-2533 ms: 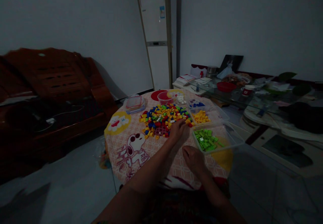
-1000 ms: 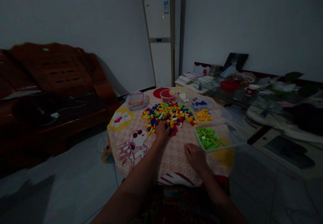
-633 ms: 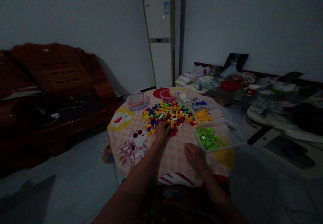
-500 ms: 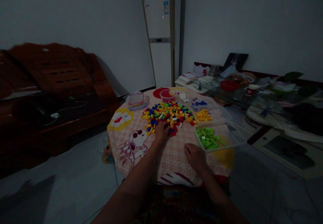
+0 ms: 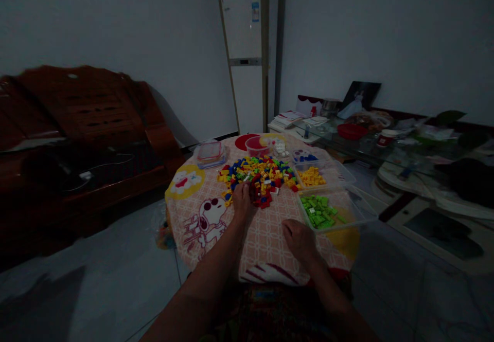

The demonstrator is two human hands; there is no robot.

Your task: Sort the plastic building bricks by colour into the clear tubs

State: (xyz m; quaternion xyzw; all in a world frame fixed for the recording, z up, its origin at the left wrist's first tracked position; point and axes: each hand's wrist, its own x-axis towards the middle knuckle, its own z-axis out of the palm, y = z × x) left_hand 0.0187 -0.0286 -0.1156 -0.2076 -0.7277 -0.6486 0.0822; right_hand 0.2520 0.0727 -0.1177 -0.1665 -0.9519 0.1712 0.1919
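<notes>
My left hand (image 5: pixel 242 197) sits at the near edge of a pile of mixed coloured bricks (image 5: pixel 266 169) on a round table with a cartoon-dog cloth (image 5: pixel 200 216). Its fingers are curled around some red bricks (image 5: pixel 255 187). My right hand (image 5: pixel 298 237) lies flat on the cloth, fingers loosely spread and holding nothing, just left of a clear tub of green bricks (image 5: pixel 320 211). Behind that tub are a tub of yellow bricks (image 5: pixel 312 176) and a small one with blue bricks (image 5: pixel 304 157).
A red bowl (image 5: pixel 257 146) and a lidded box (image 5: pixel 208 153) stand at the table's far side. A wooden sofa (image 5: pixel 77 126) is on the left and a tall air conditioner (image 5: pixel 247 49) behind. A cluttered glass table (image 5: pixel 386 146) is on the right. The room is dim.
My left hand moved from the right side of the pile to its near edge, then turned and curled around red bricks. My right hand stayed resting on the cloth.
</notes>
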